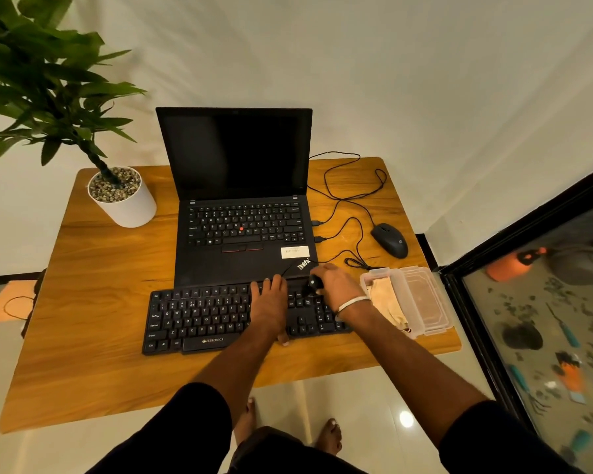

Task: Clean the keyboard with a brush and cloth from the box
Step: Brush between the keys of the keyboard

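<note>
While the left hand [269,299] lies flat and open across the middle of the black keyboard [202,319], fingers spread toward its top row and thumb at the near edge, the right hand [332,285] is closed around a small dark brush [314,284] over the keyboard's upper right keys. The brush head is mostly hidden by the fingers, so whether its bristles touch the keys cannot be told. A white band sits on the right wrist.

The keyboard lies in the lower middle of the frame on a wooden table [100,302], just in front of an open black laptop [240,200] with a dark screen. Just to the right of the keyboard, at the table's right edge, stands a clear plastic box [421,299] with its lid open; a pale cloth [387,302] lies inside it, spilling toward the near end.

Further up on the right, a black mouse [390,240] rests on the table, its cable looping back to the laptop's side. At the upper left of the table stands a white pot [127,203] holding a leafy green plant [42,83].
</note>
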